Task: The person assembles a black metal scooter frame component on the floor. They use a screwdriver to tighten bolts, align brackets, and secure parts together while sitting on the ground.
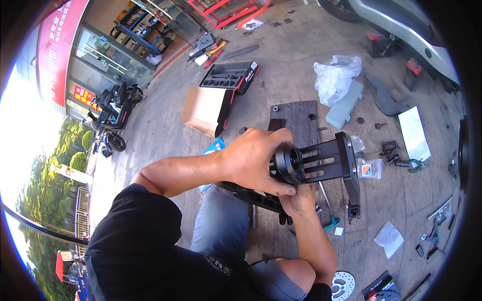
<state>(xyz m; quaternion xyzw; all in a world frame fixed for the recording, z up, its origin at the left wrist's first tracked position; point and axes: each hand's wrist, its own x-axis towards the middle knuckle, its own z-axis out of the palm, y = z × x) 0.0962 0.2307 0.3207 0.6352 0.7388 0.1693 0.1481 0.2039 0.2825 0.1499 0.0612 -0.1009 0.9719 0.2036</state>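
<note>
My left hand [251, 153] is wrapped round the black ring-shaped collar [291, 163] of a metal part, thumb along its near side. From the collar a black slotted bracket [334, 163] sticks out to the right, ending in a long plate that hangs down. Below the collar my right hand [299, 199] is closed against the underside of the same part; most of its fingers are hidden. A black arm with cut-outs [258, 199] runs left beneath my left forearm, above my knee. Whether it joins the bracket is hidden.
An opened box [206, 110] with a foam insert lies ahead, near a dark mat [301, 123]. To the right are bubble wrap [337, 75], a grey-green case [345, 105], white paper [414, 134], green-handled pliers [417, 164] and a T-handle tool [331, 220]. A brake disc [343, 286] lies nearby.
</note>
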